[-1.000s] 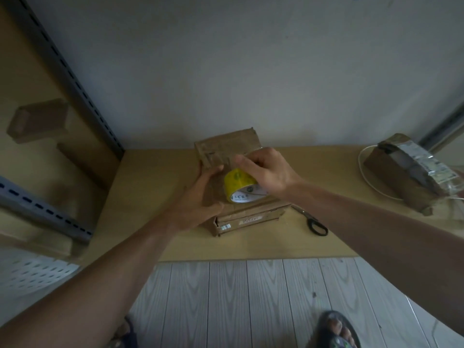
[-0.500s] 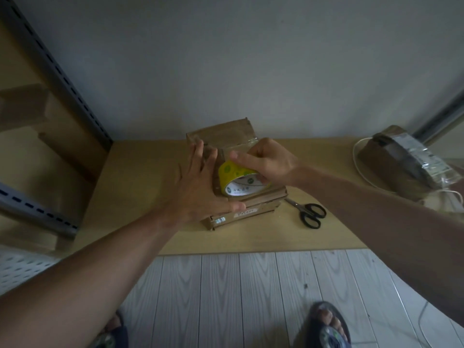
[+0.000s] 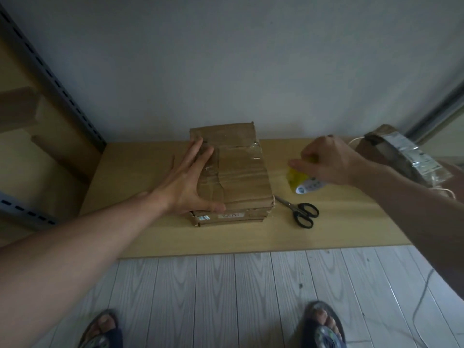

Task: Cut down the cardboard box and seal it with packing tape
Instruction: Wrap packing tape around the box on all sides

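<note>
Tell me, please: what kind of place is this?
Probably a home storage or packing corner: a slotted metal rack post stands beside a wooden table, and a cardboard box and scissors lie on it.

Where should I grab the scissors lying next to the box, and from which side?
Take the scissors by the black handle loops, coming from above on the near right. They lie flat on the table with blades closed, tip pointing toward the cardboard box, so the loops are the free end. The right hand holds the tape roll, so set that down first.
</note>
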Motion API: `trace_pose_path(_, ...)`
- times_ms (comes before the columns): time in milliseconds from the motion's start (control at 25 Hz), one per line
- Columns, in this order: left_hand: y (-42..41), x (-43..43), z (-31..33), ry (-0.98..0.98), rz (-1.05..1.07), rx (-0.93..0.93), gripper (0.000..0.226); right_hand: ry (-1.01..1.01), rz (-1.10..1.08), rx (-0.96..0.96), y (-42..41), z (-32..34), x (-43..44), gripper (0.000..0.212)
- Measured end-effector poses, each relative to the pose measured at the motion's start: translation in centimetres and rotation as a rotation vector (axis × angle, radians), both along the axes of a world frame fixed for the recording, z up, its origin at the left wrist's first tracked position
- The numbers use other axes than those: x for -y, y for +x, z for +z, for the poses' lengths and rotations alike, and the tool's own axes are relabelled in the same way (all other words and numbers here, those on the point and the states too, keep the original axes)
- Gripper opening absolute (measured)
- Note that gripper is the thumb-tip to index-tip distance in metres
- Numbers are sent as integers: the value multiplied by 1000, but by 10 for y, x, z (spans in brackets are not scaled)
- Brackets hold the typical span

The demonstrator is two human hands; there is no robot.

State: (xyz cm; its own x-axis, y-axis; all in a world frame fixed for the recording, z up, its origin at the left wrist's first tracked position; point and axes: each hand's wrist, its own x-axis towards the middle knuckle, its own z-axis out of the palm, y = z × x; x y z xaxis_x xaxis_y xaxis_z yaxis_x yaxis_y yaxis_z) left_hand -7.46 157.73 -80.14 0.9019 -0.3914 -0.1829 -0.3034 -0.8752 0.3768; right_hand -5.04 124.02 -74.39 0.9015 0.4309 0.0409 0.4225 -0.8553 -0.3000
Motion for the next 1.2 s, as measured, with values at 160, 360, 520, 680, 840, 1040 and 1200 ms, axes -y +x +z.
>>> trace_pose_path(160,-3,2,-1,-25,-10,29,152,-84,-37,87,-9,-23,8,59)
trace_pose_path(360,-2,2,-3,16,-14,53,151,-141,-7,199,-11,-50,6,55)
trace_pose_path(520,-2,0,-3,15,-20,65,150,-98,-9,235,-8,-52,6,54)
trace_pose_path(680,-2,1,-3,24,-21,65,150,-36,8,287,-4,-34,10,52)
trace_pose_path(840,-2,0,-3,29,-15,53,147,-6,86,403,1,2,8,50)
trace_pose_path(1040,-4,0,-3,13,-12,61,147,-25,35,320,-1,-3,8,53)
trace_pose_path(1200,-5,1,-2,-1,-13,66,147,-79,-29,214,7,-41,13,56)
